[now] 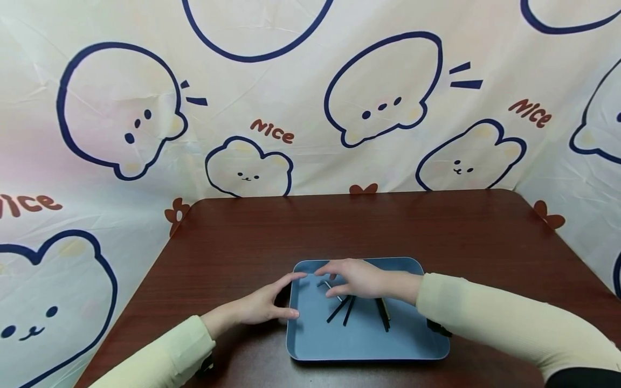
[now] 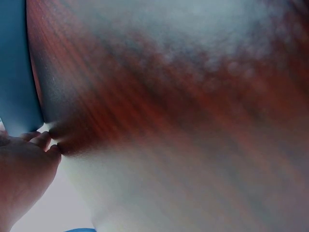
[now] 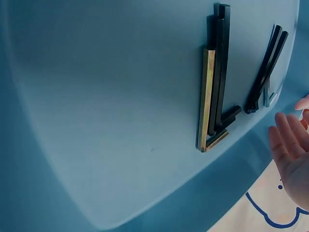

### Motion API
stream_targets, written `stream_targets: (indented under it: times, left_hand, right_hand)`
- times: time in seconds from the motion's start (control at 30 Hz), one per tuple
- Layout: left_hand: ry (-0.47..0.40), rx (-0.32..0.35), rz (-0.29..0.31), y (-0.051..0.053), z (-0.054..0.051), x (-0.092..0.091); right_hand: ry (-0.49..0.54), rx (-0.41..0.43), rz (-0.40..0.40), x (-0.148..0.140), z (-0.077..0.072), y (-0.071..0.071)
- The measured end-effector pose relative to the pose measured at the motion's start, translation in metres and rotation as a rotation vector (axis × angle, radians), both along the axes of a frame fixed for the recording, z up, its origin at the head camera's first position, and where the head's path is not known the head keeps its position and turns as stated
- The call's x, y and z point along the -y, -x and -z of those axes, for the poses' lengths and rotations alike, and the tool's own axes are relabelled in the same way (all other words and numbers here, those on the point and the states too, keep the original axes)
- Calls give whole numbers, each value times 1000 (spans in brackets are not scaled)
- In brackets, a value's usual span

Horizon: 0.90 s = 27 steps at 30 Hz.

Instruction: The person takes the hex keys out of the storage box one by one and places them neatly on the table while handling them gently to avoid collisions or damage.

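A blue tray [image 1: 335,345] holds several L-shaped hex keys. Two black hex keys [image 3: 264,67] lie close together, with a silver hex key [image 3: 267,94] partly behind them. Apart from these, a brass-coloured hex key [image 3: 206,99] lies alongside black hex keys [image 3: 223,63]. My right hand [image 1: 359,277] is over the tray's far left part, its thumb and fingers spread around the silver key with nothing gripped. At the tray's left rim, my left hand [image 1: 257,307] rests with thumb and forefinger apart; in the left wrist view its fingers [image 2: 41,139] meet the tray's edge.
The tray stands on a dark reddish-brown wooden table [image 1: 233,231], near its front. Behind and beside the table hangs a pale cloth [image 1: 301,97] printed with cartoon bears. Glare lies across the tabletop in the left wrist view.
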<state>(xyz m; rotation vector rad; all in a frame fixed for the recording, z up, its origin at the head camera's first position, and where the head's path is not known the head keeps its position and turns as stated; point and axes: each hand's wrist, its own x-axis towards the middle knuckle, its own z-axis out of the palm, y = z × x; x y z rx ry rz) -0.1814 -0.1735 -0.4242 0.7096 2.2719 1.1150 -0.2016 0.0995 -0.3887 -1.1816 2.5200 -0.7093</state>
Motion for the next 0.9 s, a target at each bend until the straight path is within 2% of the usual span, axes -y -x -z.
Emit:
stream_targets:
  times: [0.2, 0.43, 0.9]
  left_hand:
    - [5, -7, 6, 0, 1, 1]
    - [9, -6, 9, 1, 1, 1]
    - [12, -4, -2, 0, -1, 0]
  right_hand:
    - [-19, 23, 9, 2, 6, 3]
    - [24, 60, -27, 3, 16, 7]
    - [66, 60, -6, 12, 24, 12]
